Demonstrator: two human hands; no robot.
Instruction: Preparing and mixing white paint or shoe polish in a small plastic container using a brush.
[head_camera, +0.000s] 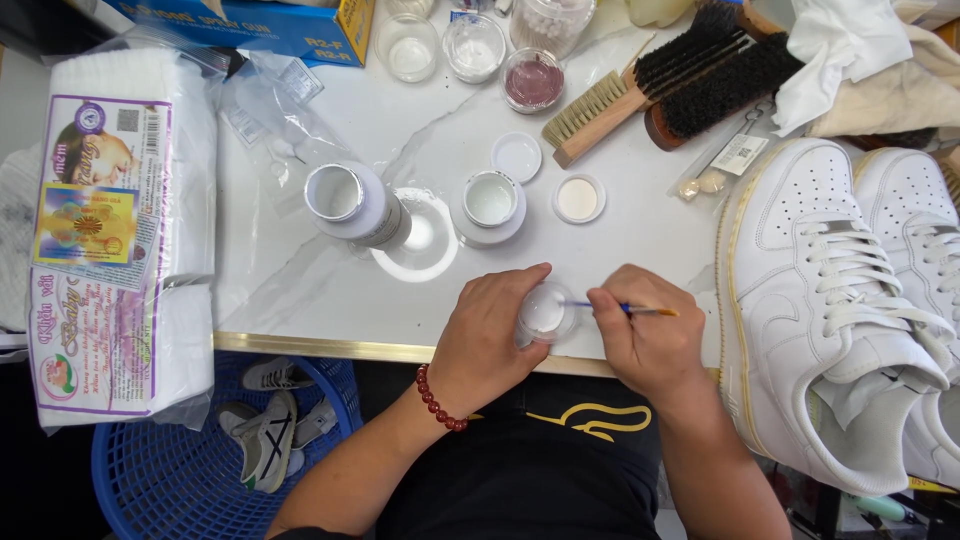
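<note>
The left hand cups a small clear cup at the near edge of the white table, fingers curled and pressed around its side. The right hand, just right of the cup, pinches a thin paintbrush between thumb and fingertips, its tip inside the cup's mouth.

Risks, judged from this position:
- The cup is tilted towards the brush over the table edge; a looser grip could tip its contents onto the dark clothing below.
- A white bottle lies tilted left of and beyond the cup, uncapped; a nudge could roll it.
- An open white jar stands directly beyond the cup and could be knocked.
- A white sneaker sits right of the cup; a loaded brush could drip on it.
</note>
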